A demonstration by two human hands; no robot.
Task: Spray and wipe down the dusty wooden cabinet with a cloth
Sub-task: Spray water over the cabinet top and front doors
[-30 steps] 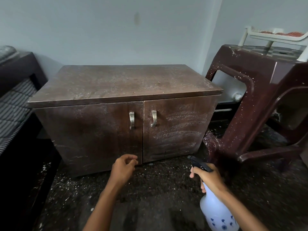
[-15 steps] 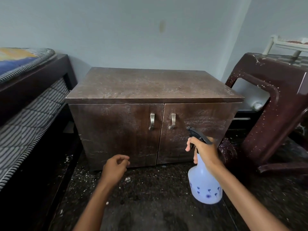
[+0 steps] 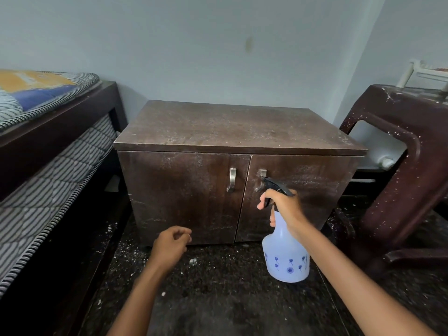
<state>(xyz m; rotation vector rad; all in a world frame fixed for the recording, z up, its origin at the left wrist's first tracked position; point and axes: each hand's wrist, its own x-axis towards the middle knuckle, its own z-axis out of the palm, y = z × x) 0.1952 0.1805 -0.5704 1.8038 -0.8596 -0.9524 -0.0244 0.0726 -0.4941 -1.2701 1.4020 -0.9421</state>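
The dusty wooden cabinet [image 3: 240, 170] stands on the dark, speckled floor [image 3: 218, 287] against a pale wall, its 2 doors closed and a metal handle [image 3: 232, 180] on each near the centre seam. White dust streaks its top and both door fronts.

The right hand [image 3: 282, 207] grasps the neck of a spray bottle [image 3: 286, 253], fingers wrapped around the black trigger head [image 3: 276, 185]. The bottle is translucent white with small blue flower prints and hangs upright in the air in front of the right door, its nozzle pointing left and overlapping the right door handle in this view. Whether the nozzle touches the door cannot be told.

The left hand [image 3: 171, 246] is loosely curled and holds nothing, low in front of the left door near its bottom edge and apart from the bottle.

A bed [image 3: 48, 151] with a striped mattress sits to the left of the cabinet, and a dark maroon plastic chair [image 3: 400, 166], speckled white, lies tipped on the right.
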